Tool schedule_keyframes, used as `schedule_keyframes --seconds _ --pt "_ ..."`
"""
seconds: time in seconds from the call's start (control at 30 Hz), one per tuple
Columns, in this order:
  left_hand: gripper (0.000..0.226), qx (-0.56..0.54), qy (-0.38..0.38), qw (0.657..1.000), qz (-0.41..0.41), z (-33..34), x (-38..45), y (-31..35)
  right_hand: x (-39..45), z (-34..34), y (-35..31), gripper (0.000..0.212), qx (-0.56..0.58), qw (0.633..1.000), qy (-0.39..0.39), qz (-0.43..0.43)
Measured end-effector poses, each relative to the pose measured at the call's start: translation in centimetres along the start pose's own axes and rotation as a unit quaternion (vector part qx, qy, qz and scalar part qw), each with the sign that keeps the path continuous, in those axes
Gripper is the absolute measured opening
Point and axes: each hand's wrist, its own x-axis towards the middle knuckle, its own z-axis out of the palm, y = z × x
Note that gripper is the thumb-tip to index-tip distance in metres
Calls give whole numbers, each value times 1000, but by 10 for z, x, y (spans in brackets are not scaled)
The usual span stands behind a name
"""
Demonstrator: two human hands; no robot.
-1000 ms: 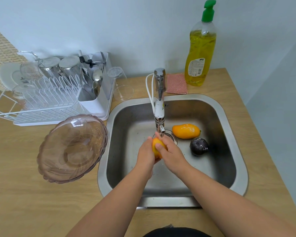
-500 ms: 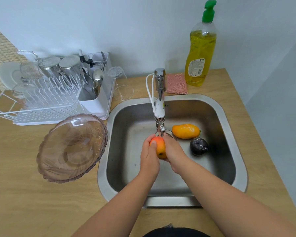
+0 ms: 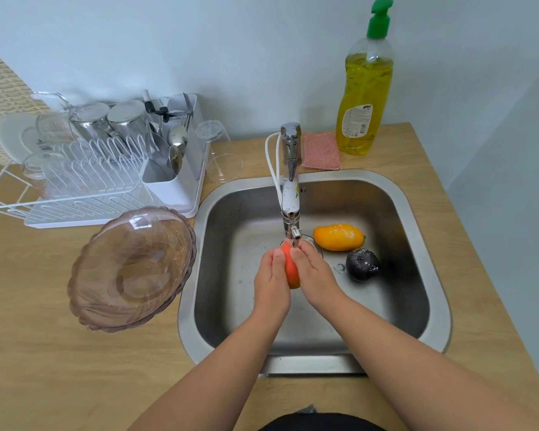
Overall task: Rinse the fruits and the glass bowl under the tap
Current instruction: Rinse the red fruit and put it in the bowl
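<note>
An orange-red fruit (image 3: 291, 269) is pressed between my left hand (image 3: 271, 283) and my right hand (image 3: 313, 275), right under the tap (image 3: 291, 194) spout, over the steel sink (image 3: 423, 213). Both hands wrap it, so only a narrow strip shows. On the sink floor to the right lie an orange mango (image 3: 338, 237) and a dark purple fruit (image 3: 362, 264), both speckled with drops. The tinted glass bowl (image 3: 131, 269) sits tilted on the wooden counter left of the sink.
A white dish rack (image 3: 84, 178) with cups, glasses and cutlery stands at the back left. A clear glass (image 3: 223, 160) lies beside it. A pink sponge cloth (image 3: 321, 150) and a yellow dish soap bottle (image 3: 364, 91) stand behind the sink.
The fruit has been turned between my hands: its yellow side showed first, now its orange-red side faces up. My hands have shifted to clasp it from both sides.
</note>
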Motion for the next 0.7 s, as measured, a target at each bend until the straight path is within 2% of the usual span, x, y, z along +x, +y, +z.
schedule_keyframes --seconds 0.17,0.3,0.43,0.5,0.6,0.7 --pt "50 76 -27 992 96 -8 -1 -6 5 -3 -2 30 -9 998 -1 67" --pt "48 123 -28 980 156 -17 3 -4 4 1 -1 29 136 974 2 181" --pt "49 53 3 997 59 -18 14 -4 -1 4 2 25 242 946 -2 216" --pt "35 13 0 1000 12 -16 13 -1 -4 6 0 24 278 933 5 229" --pt "30 -12 -12 1000 -18 -17 6 -1 -8 7 0 31 289 918 14 271" --pt "32 -37 -28 998 -34 -23 -1 -9 -14 6 2 29 255 923 23 287"
